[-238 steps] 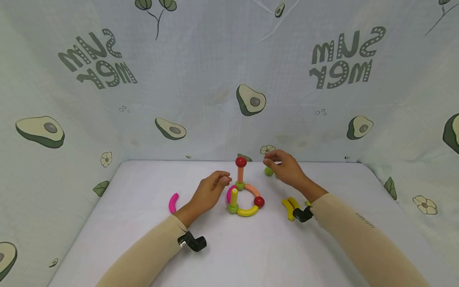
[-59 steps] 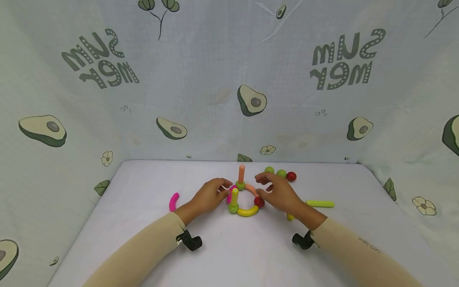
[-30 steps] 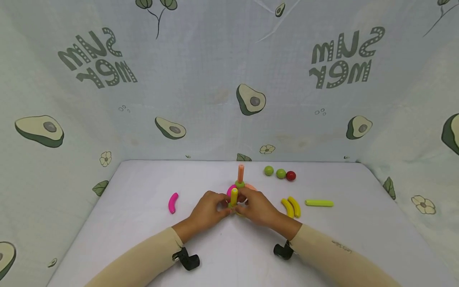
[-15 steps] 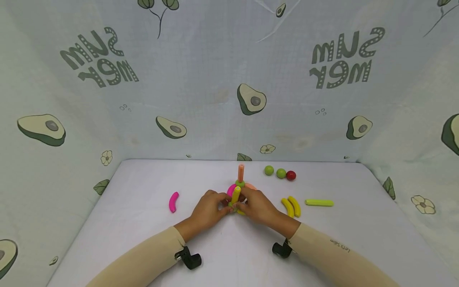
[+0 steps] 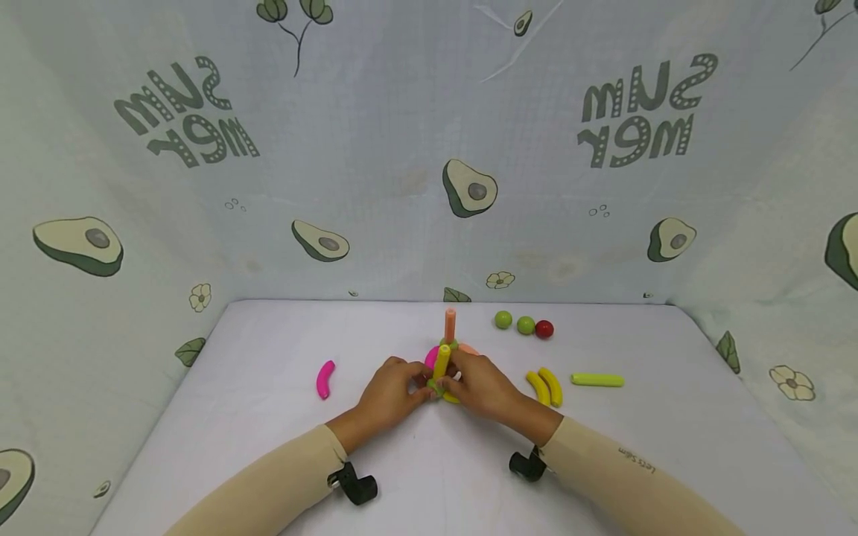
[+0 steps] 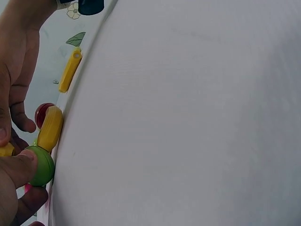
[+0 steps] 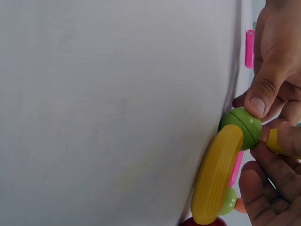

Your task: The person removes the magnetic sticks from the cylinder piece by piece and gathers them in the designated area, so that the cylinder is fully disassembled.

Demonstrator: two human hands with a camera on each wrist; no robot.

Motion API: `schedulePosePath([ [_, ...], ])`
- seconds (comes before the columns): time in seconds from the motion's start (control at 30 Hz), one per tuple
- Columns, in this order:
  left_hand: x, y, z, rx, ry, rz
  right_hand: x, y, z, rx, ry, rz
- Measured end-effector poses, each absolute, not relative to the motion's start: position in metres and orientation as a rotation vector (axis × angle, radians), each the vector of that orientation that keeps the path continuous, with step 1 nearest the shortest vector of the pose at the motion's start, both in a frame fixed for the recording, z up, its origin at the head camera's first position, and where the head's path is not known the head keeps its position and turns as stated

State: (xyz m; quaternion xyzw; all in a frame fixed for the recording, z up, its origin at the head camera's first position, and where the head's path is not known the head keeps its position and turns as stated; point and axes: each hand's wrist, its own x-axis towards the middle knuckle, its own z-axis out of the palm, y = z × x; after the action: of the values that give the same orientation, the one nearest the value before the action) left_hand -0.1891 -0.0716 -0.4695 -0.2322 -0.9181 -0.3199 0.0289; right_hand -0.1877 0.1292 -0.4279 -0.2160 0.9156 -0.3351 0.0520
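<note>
My left hand point(image 5: 392, 393) pinches a green ball point(image 7: 242, 127) between thumb and fingers, at the near-left corner of a ring of toy rods and balls. My right hand point(image 5: 484, 388) pinches a straight yellow rod point(image 5: 442, 362), which stands on that ball and leans right. A curved yellow rod point(image 7: 216, 174) runs from the green ball to a red ball point(image 6: 42, 114). Behind my hands, an upright orange rod point(image 5: 450, 326) stands on another green ball point(image 7: 229, 201). A magenta curved rod point(image 5: 432, 356) and a salmon curved rod point(image 5: 468, 348) are partly covered.
Left on the white table point(image 5: 268, 342) lies a loose magenta curved rod point(image 5: 325, 380). To the right are two yellow curved rods point(image 5: 544, 388) and a lime straight rod point(image 5: 597, 380). Farther back sit two green balls point(image 5: 514, 322) and a red ball point(image 5: 544, 329).
The red ball atop the orange rod has come off since the oldest frame. Both hands have moved in to the near-left green ball and yellow rod. That rod has tilted from upright to the right.
</note>
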Motion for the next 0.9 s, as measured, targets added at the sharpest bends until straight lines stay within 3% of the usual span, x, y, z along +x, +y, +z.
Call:
schedulePosePath([
  [0.33,-0.188,-0.071,-0.469,-0.73,-2.824,-0.998,-0.186,0.147,-0.421,-0.489,2.871,-0.907],
  [0.63,-0.189,-0.072,-0.469,-0.732,-2.825,-1.007,-0.189,0.186,-0.421,-0.62,2.965,-0.855],
  [0.9,-0.188,-0.072,-0.468,-0.73,-2.834,-1.007,-0.191,0.217,-0.42,-0.578,2.981,-0.811],
])
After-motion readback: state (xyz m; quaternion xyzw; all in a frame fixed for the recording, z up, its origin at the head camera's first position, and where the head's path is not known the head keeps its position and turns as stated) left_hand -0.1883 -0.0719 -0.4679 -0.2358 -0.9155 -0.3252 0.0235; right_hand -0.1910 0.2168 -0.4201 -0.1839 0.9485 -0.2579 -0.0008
